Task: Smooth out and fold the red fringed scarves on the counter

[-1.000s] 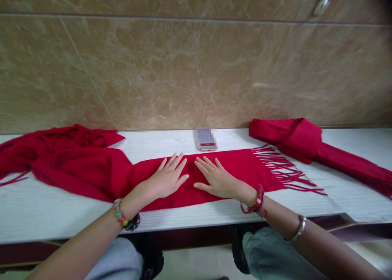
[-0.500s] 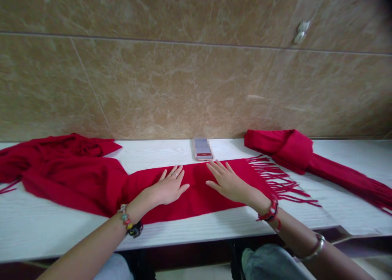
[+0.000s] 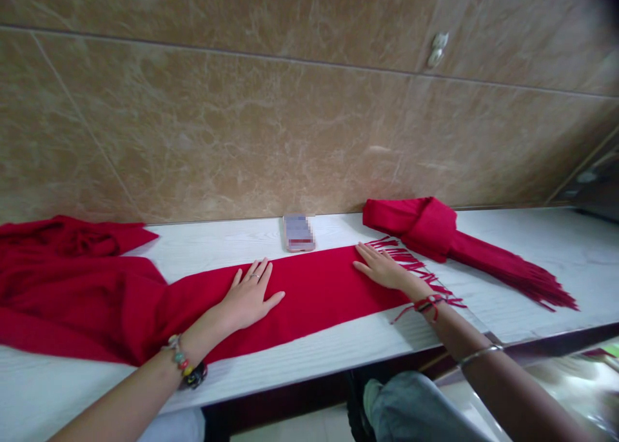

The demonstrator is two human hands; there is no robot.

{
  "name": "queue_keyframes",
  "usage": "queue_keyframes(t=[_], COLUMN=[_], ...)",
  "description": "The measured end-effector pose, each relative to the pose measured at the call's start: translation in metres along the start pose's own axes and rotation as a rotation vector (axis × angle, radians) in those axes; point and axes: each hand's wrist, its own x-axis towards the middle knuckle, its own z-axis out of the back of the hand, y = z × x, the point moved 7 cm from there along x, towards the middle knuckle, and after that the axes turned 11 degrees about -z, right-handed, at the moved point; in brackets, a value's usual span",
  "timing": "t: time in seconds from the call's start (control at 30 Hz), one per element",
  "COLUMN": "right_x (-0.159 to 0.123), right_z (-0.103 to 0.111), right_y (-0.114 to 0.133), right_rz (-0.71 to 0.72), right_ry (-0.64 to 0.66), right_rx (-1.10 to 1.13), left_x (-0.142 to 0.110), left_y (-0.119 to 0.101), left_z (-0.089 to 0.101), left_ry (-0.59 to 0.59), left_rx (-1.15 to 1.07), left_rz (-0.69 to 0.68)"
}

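Note:
A red scarf [image 3: 309, 293] lies stretched along the white tabletop, smooth in the middle and bunched in loose folds at the left. My left hand [image 3: 249, 300] rests flat on its middle part, fingers spread, with a ring on one finger. Near the fringed right end, my right hand [image 3: 382, 268] lies flat on the cloth with its fingers stretched out. Part of the fringe is hidden under my right hand and wrist. Neither hand grips the fabric.
A second red scarf [image 3: 430, 229], folded and knotted with its fringe toward the right, lies at the back right. A phone [image 3: 298, 233] sits against the far side of the white table [image 3: 222, 235]. Behind rises a brown marbled wall [image 3: 251, 132].
My right hand has slid right along the scarf toward the fringe, widening the gap between my hands. My left hand stays on the cloth. The camera view has turned somewhat to the right.

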Motion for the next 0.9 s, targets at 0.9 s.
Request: queue_keyframes(t=[0.9], right_x=[-0.038], right_z=[0.011], right_y=[0.035], right_rz=[0.112], right_ry=[0.078], right_rx=[0.069], left_x=[-0.03], left_y=[-0.02], left_z=[-0.002], left_ry=[0.203], left_rx=[-0.093], left_rz=[-0.046])
